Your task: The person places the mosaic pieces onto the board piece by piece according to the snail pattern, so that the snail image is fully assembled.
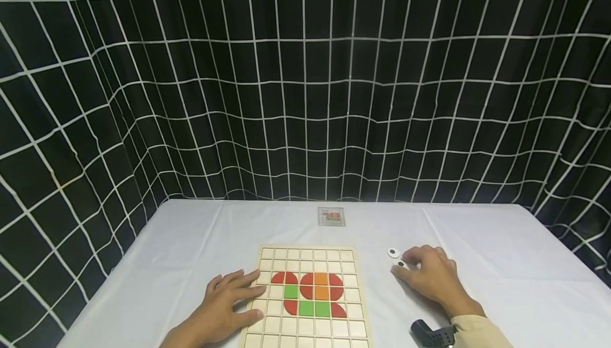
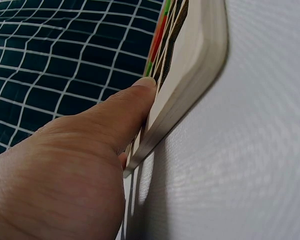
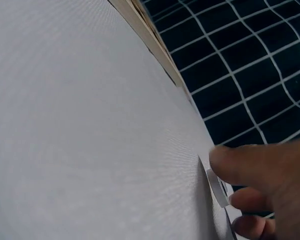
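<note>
My left hand (image 1: 217, 305) rests with spread fingers on the left edge of a wooden grid board (image 1: 309, 328). In the left wrist view its thumb presses against the board's edge. Red rounded tiles (image 1: 336, 287), green square tiles (image 1: 307, 308) and orange square tiles (image 1: 321, 285) sit in the board's middle cells. To the right of the board, my right hand (image 1: 433, 276) pinches a white round piece with a black dot (image 3: 218, 188) between thumb and fingers, low over the cloth. A second white dotted piece (image 1: 393, 253) lies just beyond its fingertips.
A small picture card (image 1: 331, 216) with a gridded drawing lies behind the board. White cloth (image 1: 191, 252) covers the table. Dark curtains with white grid lines (image 1: 305, 98) stand behind and at both sides. A black device (image 1: 431, 334) is strapped at the right wrist.
</note>
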A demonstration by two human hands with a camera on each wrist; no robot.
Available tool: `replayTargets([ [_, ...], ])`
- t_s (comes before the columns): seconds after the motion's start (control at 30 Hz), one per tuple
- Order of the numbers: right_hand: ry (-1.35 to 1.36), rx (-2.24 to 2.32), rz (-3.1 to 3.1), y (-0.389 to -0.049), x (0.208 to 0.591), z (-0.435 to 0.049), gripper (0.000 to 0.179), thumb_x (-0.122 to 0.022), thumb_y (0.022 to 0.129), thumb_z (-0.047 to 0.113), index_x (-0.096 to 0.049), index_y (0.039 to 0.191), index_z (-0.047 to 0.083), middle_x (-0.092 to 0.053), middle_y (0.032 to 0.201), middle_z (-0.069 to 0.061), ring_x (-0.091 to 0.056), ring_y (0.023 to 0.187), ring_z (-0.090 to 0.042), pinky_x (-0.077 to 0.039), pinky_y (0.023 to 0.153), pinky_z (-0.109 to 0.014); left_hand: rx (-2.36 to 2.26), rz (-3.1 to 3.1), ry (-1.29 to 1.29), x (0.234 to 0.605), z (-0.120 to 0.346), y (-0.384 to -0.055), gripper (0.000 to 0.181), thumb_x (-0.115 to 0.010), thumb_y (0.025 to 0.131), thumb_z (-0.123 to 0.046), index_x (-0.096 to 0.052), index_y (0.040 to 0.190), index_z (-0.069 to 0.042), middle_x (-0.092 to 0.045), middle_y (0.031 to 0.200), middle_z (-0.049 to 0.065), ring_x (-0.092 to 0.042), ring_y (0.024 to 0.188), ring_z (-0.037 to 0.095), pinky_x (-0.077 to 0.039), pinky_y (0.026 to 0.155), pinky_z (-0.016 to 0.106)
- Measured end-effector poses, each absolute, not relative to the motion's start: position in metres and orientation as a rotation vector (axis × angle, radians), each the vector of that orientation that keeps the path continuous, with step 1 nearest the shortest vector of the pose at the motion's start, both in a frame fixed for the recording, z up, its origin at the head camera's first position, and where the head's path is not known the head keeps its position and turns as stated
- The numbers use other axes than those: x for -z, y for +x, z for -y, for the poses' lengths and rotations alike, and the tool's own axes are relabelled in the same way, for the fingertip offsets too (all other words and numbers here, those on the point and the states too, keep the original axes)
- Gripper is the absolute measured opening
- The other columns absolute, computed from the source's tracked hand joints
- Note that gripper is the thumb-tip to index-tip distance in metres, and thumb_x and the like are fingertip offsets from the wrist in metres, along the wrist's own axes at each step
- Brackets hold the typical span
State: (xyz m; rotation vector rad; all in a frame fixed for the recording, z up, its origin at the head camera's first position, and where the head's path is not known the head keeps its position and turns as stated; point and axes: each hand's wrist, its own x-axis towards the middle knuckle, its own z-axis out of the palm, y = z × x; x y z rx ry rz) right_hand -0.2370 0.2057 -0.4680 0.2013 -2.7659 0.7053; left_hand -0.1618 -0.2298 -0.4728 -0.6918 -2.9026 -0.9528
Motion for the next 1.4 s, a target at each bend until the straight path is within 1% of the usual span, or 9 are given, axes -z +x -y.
replayTargets([
  [0.1,0.182,-0.700,2.788,-0.237,0.468,-0.205,0.040,-0.078,0.076,0.037,-0.071,0.095,0.003,-0.066,0.093,-0.011,-0.053,0.092,-0.032,-0.036,0.078,-0.054,0.948,2.903,-0.694,0.472,0.230,-0.163,0.056,-0.063,0.087,-0.055,-0.065,0.127,-0.017,-0.042,0.148,0.004,-0.027,0.137,0.039,-0.002,0.103,0.064],
  [0.3,0.287,-0.759,2.734,-0.237,0.467,-0.202,0.025,-0.079,0.078,0.025,-0.071,0.092,0.006,-0.066,0.090,-0.005,-0.058,0.090,-0.029,-0.043,0.083,-0.054,0.949,2.910,-0.688,0.473,0.231,-0.164,0.056,-0.063,0.087,-0.055,-0.065,0.127,-0.017,-0.042,0.148,0.003,-0.027,0.137,0.039,-0.002,0.103,0.065],
  [0.4,0.354,-0.800,2.656,-0.236,0.465,-0.200,0.023,-0.080,0.077,0.020,-0.071,0.095,0.008,-0.067,0.090,-0.002,-0.061,0.087,-0.026,-0.048,0.079,-0.049,0.958,2.912,-0.683,0.474,0.230,-0.164,0.056,-0.063,0.086,-0.055,-0.065,0.127,-0.017,-0.042,0.148,0.003,-0.027,0.137,0.039,-0.002,0.102,0.067],
  [0.5,0.473,-0.799,2.518,-0.236,0.461,-0.198,0.023,-0.081,0.075,0.014,-0.072,0.096,0.009,-0.067,0.089,0.002,-0.061,0.085,-0.022,-0.050,0.075,-0.044,0.970,2.904,-0.694,0.476,0.229,-0.164,0.056,-0.064,0.086,-0.054,-0.065,0.127,-0.017,-0.043,0.147,0.004,-0.027,0.137,0.039,-0.003,0.102,0.068],
  [0.63,0.635,-0.782,2.314,-0.235,0.452,-0.194,0.023,-0.082,0.070,0.008,-0.073,0.091,0.012,-0.067,0.085,0.009,-0.059,0.080,-0.017,-0.046,0.068,-0.030,0.969,2.879,-0.715,0.478,0.227,-0.163,0.054,-0.064,0.087,-0.053,-0.066,0.126,-0.015,-0.045,0.146,0.005,-0.029,0.135,0.039,-0.004,0.102,0.066],
  [0.73,0.686,-0.795,2.227,-0.233,0.440,-0.186,0.023,-0.082,0.069,0.007,-0.072,0.088,0.013,-0.066,0.082,0.011,-0.056,0.076,-0.014,-0.041,0.066,-0.023,0.957,2.869,-0.724,0.478,0.227,-0.162,0.054,-0.065,0.087,-0.052,-0.066,0.126,-0.015,-0.046,0.145,0.005,-0.030,0.135,0.039,-0.005,0.103,0.065],
  [0.97,0.730,-0.797,2.155,-0.227,0.404,-0.160,0.023,-0.084,0.067,0.008,-0.071,0.086,0.014,-0.066,0.082,0.009,-0.056,0.078,-0.013,-0.043,0.067,-0.027,0.933,2.875,-0.714,0.475,0.229,-0.163,0.055,-0.065,0.086,-0.053,-0.066,0.126,-0.015,-0.046,0.145,0.005,-0.031,0.135,0.038,-0.006,0.103,0.065],
  [1.2,0.827,-0.850,2.057,-0.221,0.379,-0.133,0.022,-0.081,0.068,0.004,-0.071,0.088,0.010,-0.067,0.085,0.008,-0.058,0.082,-0.013,-0.043,0.073,-0.024,0.941,2.868,-0.720,0.475,0.230,-0.164,0.054,-0.065,0.086,-0.052,-0.066,0.126,-0.015,-0.046,0.144,0.005,-0.031,0.135,0.038,-0.006,0.103,0.065],
  [1.4,0.854,-0.900,2.026,-0.220,0.369,-0.111,0.023,-0.080,0.070,0.005,-0.071,0.092,0.007,-0.068,0.087,0.005,-0.059,0.085,-0.014,-0.046,0.073,-0.032,0.940,2.861,-0.726,0.476,0.230,-0.164,0.054,-0.065,0.086,-0.052,-0.066,0.126,-0.014,-0.047,0.144,0.006,-0.031,0.134,0.039,-0.006,0.102,0.066],
])
